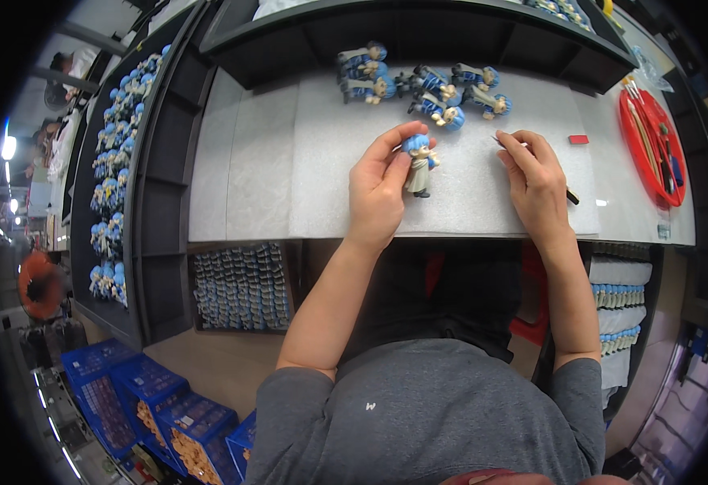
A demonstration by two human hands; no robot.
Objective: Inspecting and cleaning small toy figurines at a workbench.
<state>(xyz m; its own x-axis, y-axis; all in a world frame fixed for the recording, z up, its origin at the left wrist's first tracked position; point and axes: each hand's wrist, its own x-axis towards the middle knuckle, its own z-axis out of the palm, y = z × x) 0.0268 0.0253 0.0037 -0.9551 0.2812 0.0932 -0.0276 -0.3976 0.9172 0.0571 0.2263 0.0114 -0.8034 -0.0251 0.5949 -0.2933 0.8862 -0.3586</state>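
My left hand (380, 190) is closed around a small blue-haired figurine (419, 168) with a pale grey-green robe and dark shoes. The figurine stands upright between thumb and fingers, above a white foam mat (321, 178). To its right, my right hand (536, 174) pinches a thin pen-like tool (572, 196). The tool's dark end sticks out beside the wrist and its fine tip points toward the figurine, apart from it; which kind of tool it is, I cannot tell. Beyond both hands, several similar figurines (435, 105) in blue and dark clothes lie on the mat.
Across the back runs a black tray (418, 40). A red oval dish (653, 153) with brushes sits at the right, near a small red piece (579, 140). Another black tray (164, 170) with figurine rows stands left. Below are packed figurines (242, 287) and blue crates (200, 420).
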